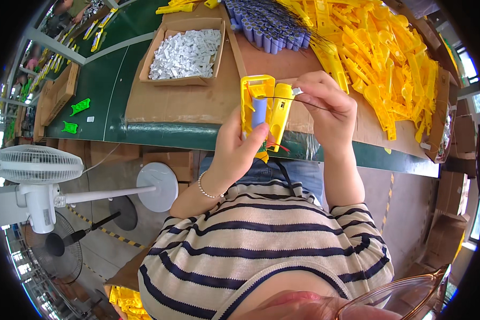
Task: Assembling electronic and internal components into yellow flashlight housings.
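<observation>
My left hand [233, 143] is closed round an open yellow plastic housing [246, 98], its thumb resting near the lower end of a purple-blue battery cell [259, 110] inside. Beside that half stands a second yellow shell [280, 113] with a small dark slot. At the lower end a red wire [278, 146] sticks out near a bit of green. To the right, my right hand [332, 106] pinches a small white plastic piece [297, 91]. A thin dark wire [316, 106] runs from the cell area toward its fingers; where it ends is hidden.
A cardboard tray [144, 66] of small white pieces lies on the green table [197, 134]. Behind my hands are many purple-blue cells [266, 24] with dark wires. Yellow shells [381, 58] are heaped at right. Green parts [80, 106] lie left; a white fan [40, 162] stands beside the table.
</observation>
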